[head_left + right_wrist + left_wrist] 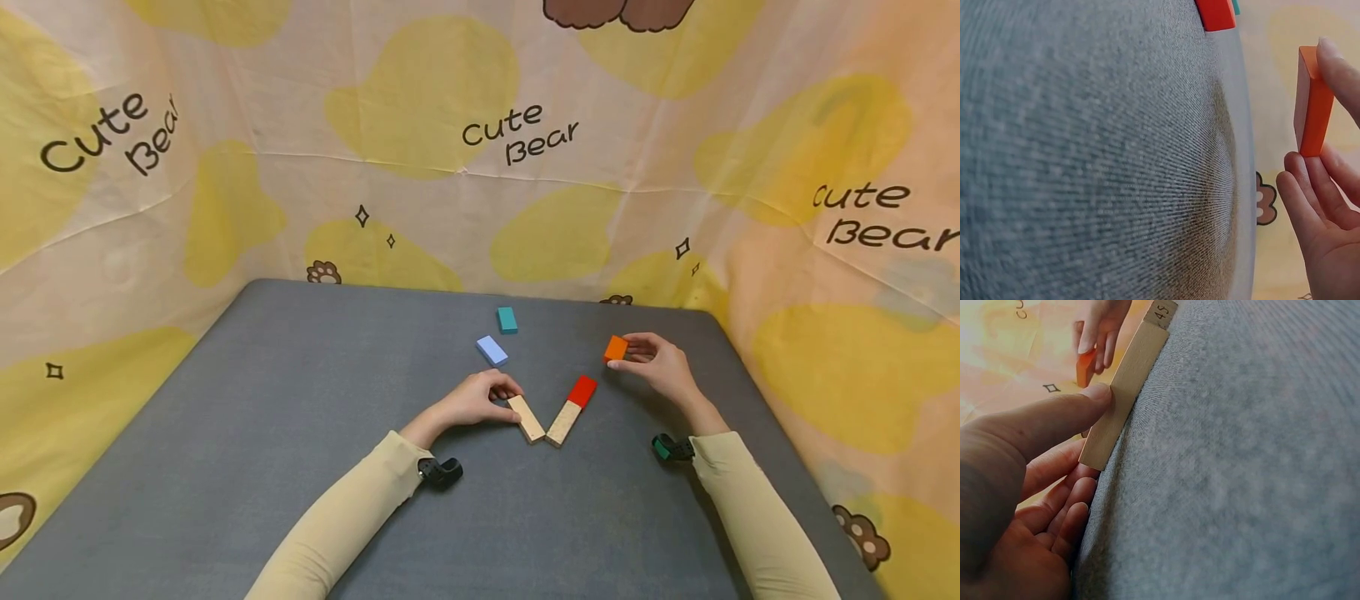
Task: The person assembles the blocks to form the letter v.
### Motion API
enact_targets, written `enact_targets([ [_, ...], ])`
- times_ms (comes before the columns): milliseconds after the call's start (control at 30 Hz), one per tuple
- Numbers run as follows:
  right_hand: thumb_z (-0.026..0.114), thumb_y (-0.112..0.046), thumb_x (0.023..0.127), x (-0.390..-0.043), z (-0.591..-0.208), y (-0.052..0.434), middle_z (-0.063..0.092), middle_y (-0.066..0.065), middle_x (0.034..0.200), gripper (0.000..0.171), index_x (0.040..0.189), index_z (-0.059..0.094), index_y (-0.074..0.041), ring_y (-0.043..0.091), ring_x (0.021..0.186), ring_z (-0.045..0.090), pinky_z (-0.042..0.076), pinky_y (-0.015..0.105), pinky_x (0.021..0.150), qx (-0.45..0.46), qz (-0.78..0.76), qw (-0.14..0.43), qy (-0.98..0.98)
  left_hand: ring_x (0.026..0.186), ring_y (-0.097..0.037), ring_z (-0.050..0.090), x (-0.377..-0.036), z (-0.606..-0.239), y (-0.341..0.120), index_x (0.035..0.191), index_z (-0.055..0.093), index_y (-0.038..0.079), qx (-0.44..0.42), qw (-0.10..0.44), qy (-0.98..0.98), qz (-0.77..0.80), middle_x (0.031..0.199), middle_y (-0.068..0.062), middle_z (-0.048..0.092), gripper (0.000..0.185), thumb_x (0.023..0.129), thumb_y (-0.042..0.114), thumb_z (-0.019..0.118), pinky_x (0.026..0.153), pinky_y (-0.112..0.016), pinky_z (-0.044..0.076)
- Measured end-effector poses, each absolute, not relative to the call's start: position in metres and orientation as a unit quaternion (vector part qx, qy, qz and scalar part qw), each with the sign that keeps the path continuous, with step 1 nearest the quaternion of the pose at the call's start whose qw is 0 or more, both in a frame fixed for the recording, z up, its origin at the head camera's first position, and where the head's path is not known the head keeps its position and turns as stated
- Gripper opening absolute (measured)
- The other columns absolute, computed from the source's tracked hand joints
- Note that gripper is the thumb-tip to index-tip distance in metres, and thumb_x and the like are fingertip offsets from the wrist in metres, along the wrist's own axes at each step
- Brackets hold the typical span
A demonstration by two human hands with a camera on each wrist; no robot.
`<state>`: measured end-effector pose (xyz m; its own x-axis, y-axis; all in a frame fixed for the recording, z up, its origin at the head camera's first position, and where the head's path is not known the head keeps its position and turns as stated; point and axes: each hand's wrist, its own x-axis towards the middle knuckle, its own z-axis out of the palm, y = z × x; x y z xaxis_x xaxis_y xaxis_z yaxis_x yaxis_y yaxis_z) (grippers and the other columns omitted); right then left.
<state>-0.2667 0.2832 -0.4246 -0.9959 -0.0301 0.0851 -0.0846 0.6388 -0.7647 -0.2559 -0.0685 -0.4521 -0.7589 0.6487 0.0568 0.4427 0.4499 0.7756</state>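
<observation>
On the grey mat (262,433), my left hand (474,402) pinches a stiff, light wooden block's (527,417) end while my right hand (660,367) grips an orange block (616,348) by its faces.

A makeshift recording booth, not a lived-in room: a grey padded desk (300,433) walled on three sides by a hung "Cute Bear" cartoon sheet (480,167), small coloured blocks (507,319) laid out.
</observation>
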Motion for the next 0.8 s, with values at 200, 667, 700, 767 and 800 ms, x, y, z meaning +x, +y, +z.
enact_targets([
  [200, 0.077, -0.047, 0.074, -0.265, -0.426, 0.280, 0.059, 0.018, 0.122, 0.071, 0.128, 0.053, -0.007, 0.033, 0.109, 0.061, 0.048, 0.044, 0.092, 0.027, 0.413, 0.037, -0.910, 0.092, -0.010, 0.055, -0.256, -0.452, -0.068, 0.109, 0.068, 0.017, 0.325, 0.124, 0.842, 0.412, 0.099, 0.003, 0.061, 0.034, 0.078, 0.028, 0.078, 0.081, -0.022, 0.045],
  [667, 0.077, -0.048, 0.073, -0.262, -0.429, 0.273, 0.058, 0.019, 0.124, 0.073, 0.127, 0.053, -0.006, 0.034, 0.112, 0.058, 0.047, 0.047, 0.094, 0.029, 0.423, 0.024, -0.905, 0.093, -0.011, 0.055, -0.257, -0.453, -0.068, 0.109, 0.068, 0.016, 0.327, 0.122, 0.843, 0.410, 0.099, 0.002, 0.061, 0.034, 0.078, 0.028, 0.078, 0.081, -0.022, 0.046],
  [700, 0.077, -0.048, 0.073, -0.262, -0.429, 0.273, 0.058, 0.019, 0.124, 0.074, 0.127, 0.053, -0.006, 0.034, 0.112, 0.058, 0.047, 0.047, 0.094, 0.027, 0.424, 0.022, -0.905, 0.092, -0.011, 0.055, -0.257, -0.453, -0.068, 0.109, 0.068, 0.016, 0.327, 0.121, 0.843, 0.410, 0.099, 0.002, 0.062, 0.034, 0.078, 0.028, 0.078, 0.081, -0.022, 0.046],
  [767, 0.077, -0.049, 0.072, -0.262, -0.430, 0.272, 0.057, 0.020, 0.125, 0.074, 0.127, 0.052, -0.005, 0.035, 0.112, 0.058, 0.046, 0.048, 0.095, 0.026, 0.425, 0.021, -0.905, 0.092, -0.011, 0.055, -0.258, -0.453, -0.068, 0.109, 0.068, 0.016, 0.327, 0.119, 0.843, 0.409, 0.099, 0.002, 0.062, 0.034, 0.078, 0.029, 0.078, 0.081, -0.022, 0.046],
  [800, 0.077, -0.049, 0.073, -0.262, -0.430, 0.272, 0.057, 0.020, 0.125, 0.075, 0.128, 0.052, -0.005, 0.035, 0.113, 0.058, 0.046, 0.048, 0.095, 0.026, 0.423, 0.020, -0.905, 0.092, -0.011, 0.055, -0.258, -0.453, -0.068, 0.108, 0.068, 0.016, 0.327, 0.117, 0.843, 0.410, 0.099, 0.002, 0.062, 0.034, 0.078, 0.029, 0.078, 0.081, -0.022, 0.046],
])
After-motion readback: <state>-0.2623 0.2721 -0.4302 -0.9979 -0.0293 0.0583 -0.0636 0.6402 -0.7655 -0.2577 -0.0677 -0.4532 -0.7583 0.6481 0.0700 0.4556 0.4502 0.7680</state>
